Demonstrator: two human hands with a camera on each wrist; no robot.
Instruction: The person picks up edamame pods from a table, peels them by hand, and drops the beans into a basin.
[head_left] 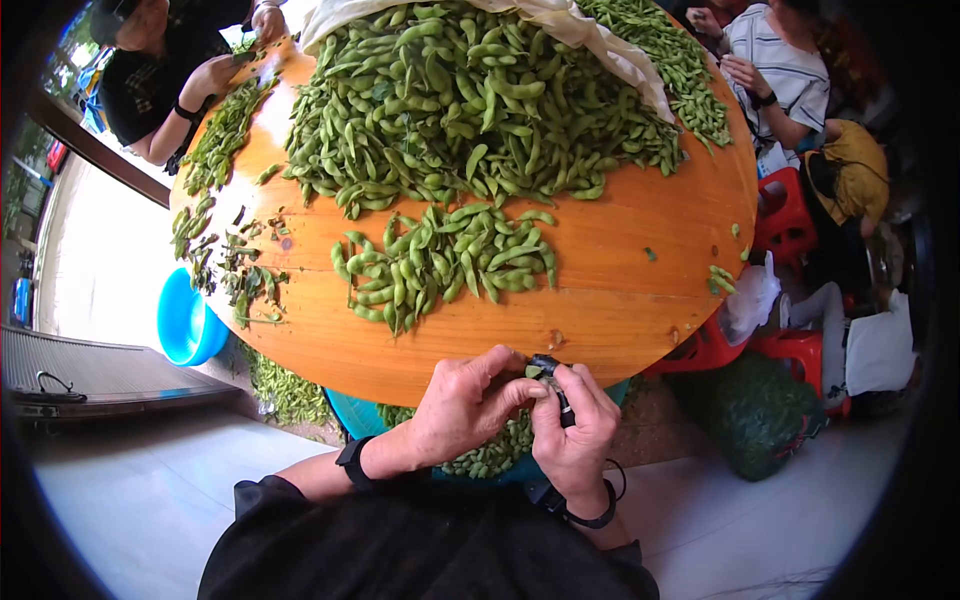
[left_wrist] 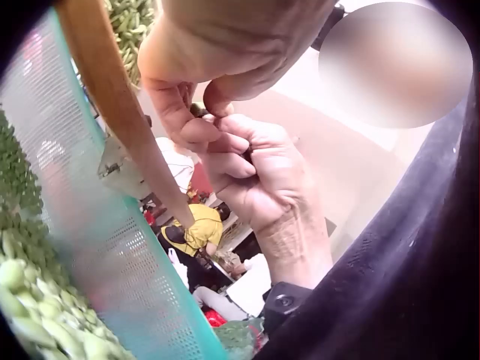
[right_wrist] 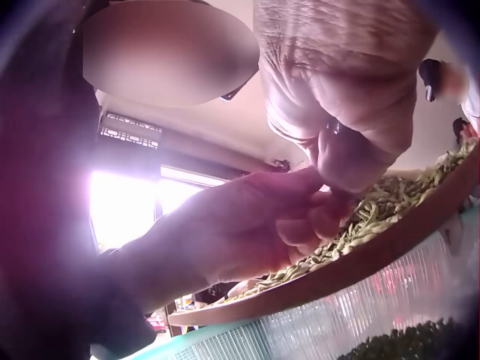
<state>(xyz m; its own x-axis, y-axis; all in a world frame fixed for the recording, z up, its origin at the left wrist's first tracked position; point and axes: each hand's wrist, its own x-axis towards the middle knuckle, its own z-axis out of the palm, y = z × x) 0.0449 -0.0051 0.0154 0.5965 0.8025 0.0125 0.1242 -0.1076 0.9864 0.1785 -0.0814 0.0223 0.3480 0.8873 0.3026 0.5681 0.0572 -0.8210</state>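
Just over the near edge of the round wooden table point(head_left: 610, 325), both hands meet with fingertips close together. My left hand point(head_left: 465, 405) pinches a small green pod point(head_left: 535, 372) between thumb and bent index finger; most of the pod is hidden. My right hand point(head_left: 575, 440) has its fingers curled round a small black tool point(head_left: 567, 412), whose kind I cannot tell. In the left wrist view the pod's green end point(left_wrist: 198, 109) shows between the fingertips. A loose pile of green soybean pods point(head_left: 450, 262) lies on the table beyond the hands.
A teal basket point(left_wrist: 176, 281) of pods stands below the table edge. A large heap of pods point(head_left: 440, 110) spills from a white sack point(head_left: 610, 50). Leaf scraps point(head_left: 255, 285) lie at left, near a blue basin point(head_left: 185, 320). Other people sit around; red stools point(head_left: 785, 215) stand at right.
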